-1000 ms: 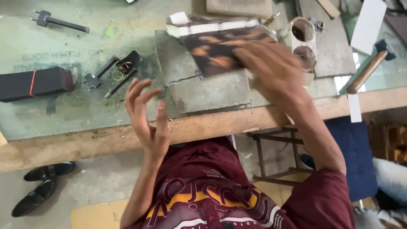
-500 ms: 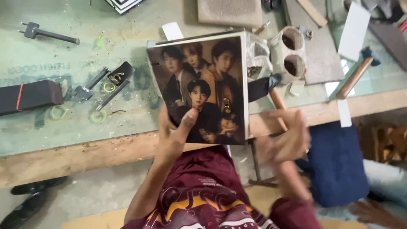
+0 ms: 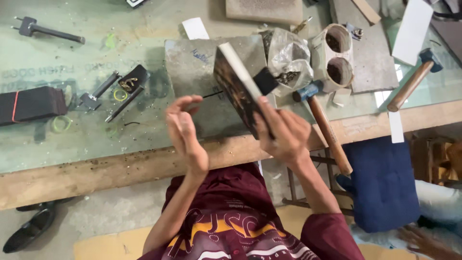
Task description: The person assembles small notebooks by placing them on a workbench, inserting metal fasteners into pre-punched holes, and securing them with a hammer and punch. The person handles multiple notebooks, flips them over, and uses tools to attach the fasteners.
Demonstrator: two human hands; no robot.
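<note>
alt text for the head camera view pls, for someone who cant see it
Seen from above, a person's right hand holds a thin dark photo board tilted on edge over a grey slab on a workbench, while the left hand is open beside it, holding nothing. Two hammers lie to the right, and metal punch tools to the left.

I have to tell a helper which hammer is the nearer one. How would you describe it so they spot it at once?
Start at the wooden front edge of the workbench, right of the right hand. The hammer lies there with its blue head by the clear plastic bag. Unlike the other hammer, its handle sticks out past the bench edge.
</note>
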